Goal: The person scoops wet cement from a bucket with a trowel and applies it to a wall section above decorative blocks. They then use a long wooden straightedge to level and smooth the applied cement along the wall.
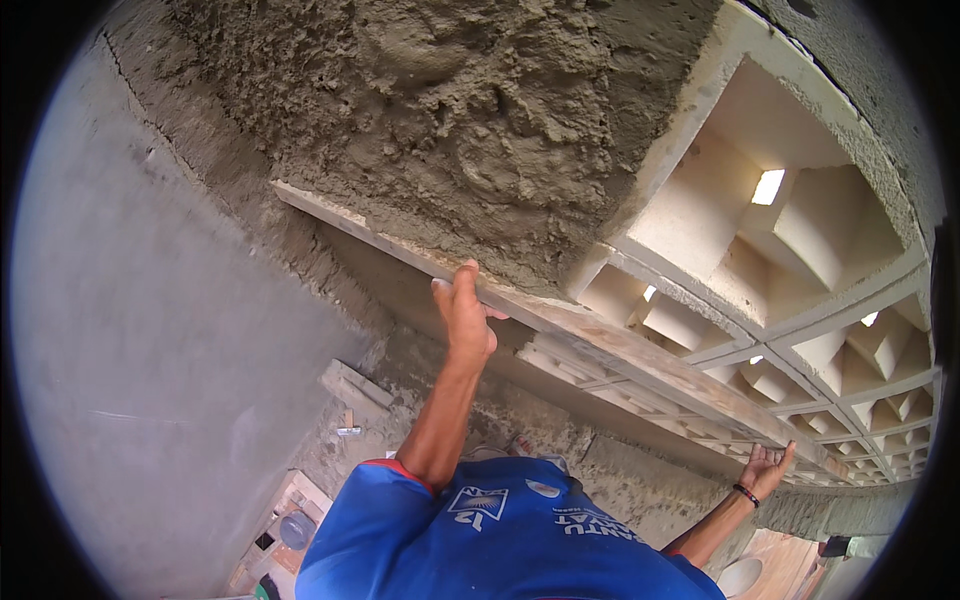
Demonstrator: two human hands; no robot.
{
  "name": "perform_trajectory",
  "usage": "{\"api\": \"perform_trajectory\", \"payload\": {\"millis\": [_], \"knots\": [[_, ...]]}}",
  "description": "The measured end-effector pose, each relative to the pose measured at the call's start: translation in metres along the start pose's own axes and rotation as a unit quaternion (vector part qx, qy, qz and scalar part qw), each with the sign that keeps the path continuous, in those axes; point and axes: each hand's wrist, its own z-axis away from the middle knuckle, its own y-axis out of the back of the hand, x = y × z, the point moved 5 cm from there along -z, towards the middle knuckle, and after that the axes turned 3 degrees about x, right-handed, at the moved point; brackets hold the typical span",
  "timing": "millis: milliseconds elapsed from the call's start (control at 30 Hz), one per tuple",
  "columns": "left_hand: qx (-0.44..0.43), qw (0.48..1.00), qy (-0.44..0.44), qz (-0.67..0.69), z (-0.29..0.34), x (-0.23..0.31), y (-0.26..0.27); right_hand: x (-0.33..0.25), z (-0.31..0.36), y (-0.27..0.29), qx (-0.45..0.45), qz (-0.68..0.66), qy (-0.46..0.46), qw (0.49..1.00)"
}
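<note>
A long, straight wooden screed board (pixel 620 350) runs slantwise across the wall, its far left end against wet mortar. My left hand (pixel 466 318) grips the board's lower edge left of its middle, thumb up along the face. Near the right end, my right hand (pixel 768 468) supports it from below, fingers curled against the edge. Rough grey mortar (pixel 450 120) covers the wall above the board, lumpy and uneven. To the right, the board lies across pale ventilation blocks (pixel 690 225) with angled fins.
A smooth grey wall (pixel 160 330) stands on the left. On the mortar-spattered floor lie a short piece of wood (pixel 357 388) and a small trowel-like metal piece (pixel 348 431). A round translucent container (pixel 296 530) sits at lower left, a pale bowl-shaped thing (pixel 740 577) at lower right.
</note>
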Motion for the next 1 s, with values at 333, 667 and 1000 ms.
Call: {"api": "perform_trajectory", "payload": {"millis": [333, 667, 1000], "knots": [[0.003, 0.999, -0.039, 0.035, 0.029, 0.011, -0.030, -0.033, -0.015, 0.004, -0.017, -0.013, 0.017, 1.000], [-0.046, 0.997, -0.053, 0.028, 0.085, 0.023, -0.062, -0.060, -0.036, 0.018, -0.014, -0.068, 0.031, 0.997], [-0.053, 0.996, 0.006, 0.078, 0.110, -0.050, 0.029, 0.022, -0.018, 0.084, -0.026, -0.136, -0.072, 0.988]]}}
